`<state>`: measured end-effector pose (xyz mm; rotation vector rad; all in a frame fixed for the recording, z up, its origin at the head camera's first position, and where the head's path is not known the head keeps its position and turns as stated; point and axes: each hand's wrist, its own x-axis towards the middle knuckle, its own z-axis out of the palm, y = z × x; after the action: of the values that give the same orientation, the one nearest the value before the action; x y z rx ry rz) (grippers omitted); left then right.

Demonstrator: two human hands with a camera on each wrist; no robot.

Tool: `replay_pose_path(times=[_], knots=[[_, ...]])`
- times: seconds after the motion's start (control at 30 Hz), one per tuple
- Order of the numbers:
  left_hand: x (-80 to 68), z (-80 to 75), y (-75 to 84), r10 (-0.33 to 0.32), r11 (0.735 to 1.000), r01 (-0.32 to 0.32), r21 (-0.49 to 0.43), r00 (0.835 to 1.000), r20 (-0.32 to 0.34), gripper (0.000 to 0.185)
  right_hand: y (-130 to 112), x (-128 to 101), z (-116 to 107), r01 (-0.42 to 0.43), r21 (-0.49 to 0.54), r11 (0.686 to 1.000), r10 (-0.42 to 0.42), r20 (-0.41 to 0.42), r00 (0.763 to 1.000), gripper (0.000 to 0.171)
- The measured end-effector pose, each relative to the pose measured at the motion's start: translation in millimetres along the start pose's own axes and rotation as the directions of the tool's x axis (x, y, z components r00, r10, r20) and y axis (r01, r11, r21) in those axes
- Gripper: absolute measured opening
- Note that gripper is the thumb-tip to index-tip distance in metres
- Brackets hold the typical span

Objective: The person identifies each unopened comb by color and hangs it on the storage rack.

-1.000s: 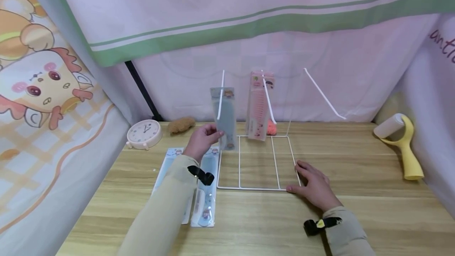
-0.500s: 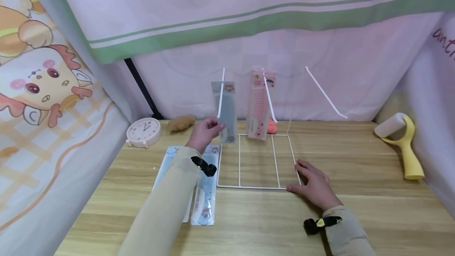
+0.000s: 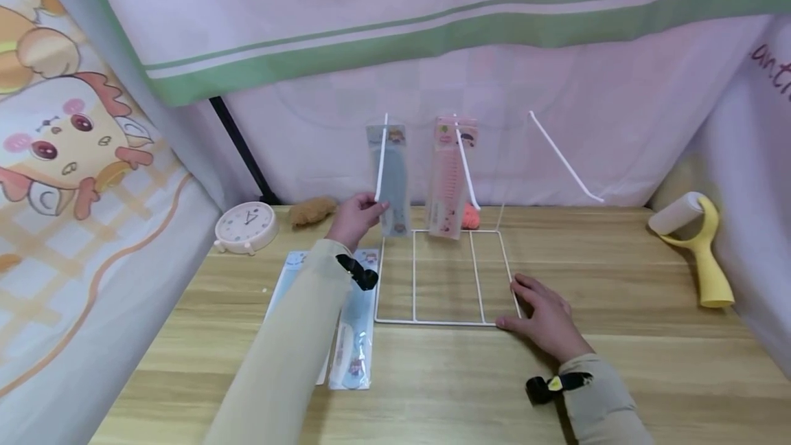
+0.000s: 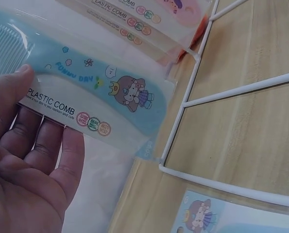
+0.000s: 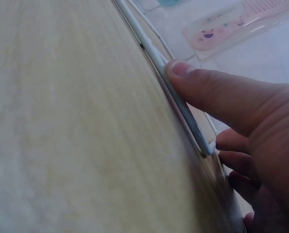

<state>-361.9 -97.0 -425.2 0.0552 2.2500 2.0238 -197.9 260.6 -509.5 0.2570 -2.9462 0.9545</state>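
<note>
Head view: left hand (image 3: 353,220) pinches a blue comb pack (image 3: 391,180) against the wire rack (image 3: 440,322)'s leftmost prong — keep the pack vertical. Right hand (image 3: 544,321), fingers relaxed, presses the rack's front-right corner — steady it.

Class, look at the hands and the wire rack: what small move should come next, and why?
Probably the left hand should let go of the blue comb packet. It appears to hang on the wire rack's left prong beside the pink packet, while the right hand steadies the base.
</note>
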Motion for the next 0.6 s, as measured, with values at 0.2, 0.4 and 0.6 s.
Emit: replay_pose_path(times=[0.2,0.4,0.6], knots=[[7.2,-3.2,1.6,0.007,1.0,-0.007,-0.002,1.0,-0.007,0.035,-1.0,0.5,0.4,0.008,0.014,1.0,-0.008,-0.004,1.0,0.091],[12.4,-4.2,4.3,-0.017,0.999,0.017,0.035,1.0,-0.006,0.038,-1.9,-0.2,0.0,0.01,0.007,1.0,-0.01,-0.011,1.0,0.09],[15.1,-1.7,7.5,-0.011,0.998,0.013,0.055,0.999,-0.031,0.035,-1.6,-1.3,-0.2,0.006,0.001,1.0,-0.006,-0.009,1.0,0.09]])
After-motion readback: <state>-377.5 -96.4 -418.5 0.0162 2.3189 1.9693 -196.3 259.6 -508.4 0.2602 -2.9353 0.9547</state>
